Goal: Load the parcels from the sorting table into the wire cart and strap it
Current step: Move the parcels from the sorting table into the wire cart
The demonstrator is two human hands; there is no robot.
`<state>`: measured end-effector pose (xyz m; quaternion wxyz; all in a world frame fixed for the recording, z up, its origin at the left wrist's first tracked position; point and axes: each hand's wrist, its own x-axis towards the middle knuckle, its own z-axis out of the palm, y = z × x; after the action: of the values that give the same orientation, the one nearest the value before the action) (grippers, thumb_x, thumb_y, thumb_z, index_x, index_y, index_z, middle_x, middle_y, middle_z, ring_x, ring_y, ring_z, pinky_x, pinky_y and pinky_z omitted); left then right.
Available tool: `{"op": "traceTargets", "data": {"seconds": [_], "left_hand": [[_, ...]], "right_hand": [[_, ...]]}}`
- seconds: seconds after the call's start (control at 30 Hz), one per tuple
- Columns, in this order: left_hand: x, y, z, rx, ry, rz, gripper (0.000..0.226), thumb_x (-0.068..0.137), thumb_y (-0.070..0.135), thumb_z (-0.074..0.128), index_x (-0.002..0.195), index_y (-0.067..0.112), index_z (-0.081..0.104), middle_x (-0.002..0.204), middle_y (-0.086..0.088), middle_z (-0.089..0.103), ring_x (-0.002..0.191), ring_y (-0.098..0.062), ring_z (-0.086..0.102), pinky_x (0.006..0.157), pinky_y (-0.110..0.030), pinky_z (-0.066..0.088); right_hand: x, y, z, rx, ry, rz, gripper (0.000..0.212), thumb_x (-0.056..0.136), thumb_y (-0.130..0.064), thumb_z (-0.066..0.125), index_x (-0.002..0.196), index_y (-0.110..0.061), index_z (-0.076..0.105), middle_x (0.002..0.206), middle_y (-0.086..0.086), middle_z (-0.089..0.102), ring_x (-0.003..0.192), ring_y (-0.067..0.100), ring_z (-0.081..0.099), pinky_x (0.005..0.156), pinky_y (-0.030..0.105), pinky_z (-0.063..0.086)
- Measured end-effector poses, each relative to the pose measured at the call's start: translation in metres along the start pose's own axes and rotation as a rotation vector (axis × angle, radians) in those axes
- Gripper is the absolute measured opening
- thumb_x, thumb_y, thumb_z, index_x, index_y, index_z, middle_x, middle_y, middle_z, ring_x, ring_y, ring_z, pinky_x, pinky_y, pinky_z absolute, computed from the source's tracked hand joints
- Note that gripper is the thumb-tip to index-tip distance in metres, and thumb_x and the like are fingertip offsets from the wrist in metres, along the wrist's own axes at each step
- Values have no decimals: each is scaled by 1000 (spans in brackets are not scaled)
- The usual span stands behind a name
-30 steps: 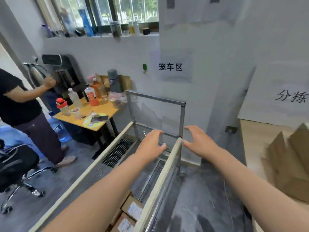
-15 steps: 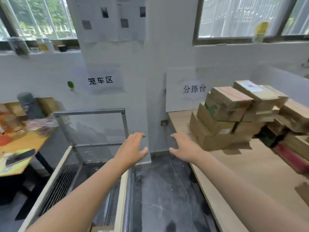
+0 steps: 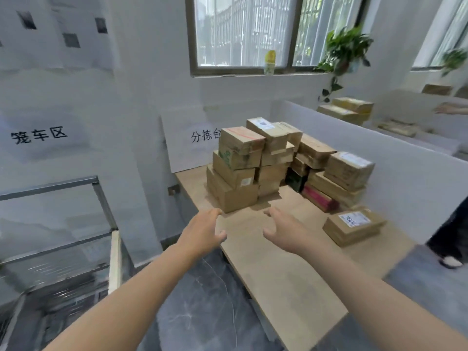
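Note:
A pile of several brown cardboard parcels point(image 3: 243, 171) stands stacked on the light wooden sorting table point(image 3: 278, 269) by the wall. A flat parcel with a white label point(image 3: 354, 228) lies apart on the table's right side. My left hand point(image 3: 202, 233) and my right hand point(image 3: 285, 230) are stretched out side by side, fingers spread, empty, just short of the lowest box in the pile. The wire cart point(image 3: 83, 249) with its metal frame stands at the lower left, its inside blurred.
A white partition point(image 3: 379, 158) runs behind the table, with more parcels point(image 3: 347, 110) beyond it. A person's leg and shoe point(image 3: 448, 249) stand at the table's right end. Dark marble floor point(image 3: 197, 300) separates cart and table.
My view has swung right, from the cart to the sorting table. Both empty hands have moved from above the cart rim to over the table, close to the parcel pile.

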<state>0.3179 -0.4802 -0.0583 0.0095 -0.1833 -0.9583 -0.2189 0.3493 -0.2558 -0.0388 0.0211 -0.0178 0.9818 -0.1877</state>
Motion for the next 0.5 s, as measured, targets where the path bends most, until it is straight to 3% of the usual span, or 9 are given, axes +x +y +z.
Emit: {"op": "traceTargets", "data": {"seconds": [0.17,0.43,0.5], "left_hand": [[14,95,34,-24,34,66,58,95,34,59,146,14,38,147,-3,43,135,-19,39,112,-32,33],[18,247,117,-45,-24,77,53,96,33,55,144,17,40,146,0,44,134,-19,39,109,-31,33],[21,276,133,-62,-18,64,52,95,32,56,142,17,42,144,-1,46,134,-19,40,108,-33,35]], "right_hand": [[-45,83,-38,11,30,40,57,95,-34,58,146,-20,37,149,-3,40,134,20,43,106,36,41],[-107,227,-78,26,62,105,50,92,-34,57,138,-19,44,141,-5,43,125,18,46,97,34,44],[-120,258,-82,70,54,132,52,90,-32,59,138,-17,44,140,-1,45,127,20,45,101,36,43]]}}
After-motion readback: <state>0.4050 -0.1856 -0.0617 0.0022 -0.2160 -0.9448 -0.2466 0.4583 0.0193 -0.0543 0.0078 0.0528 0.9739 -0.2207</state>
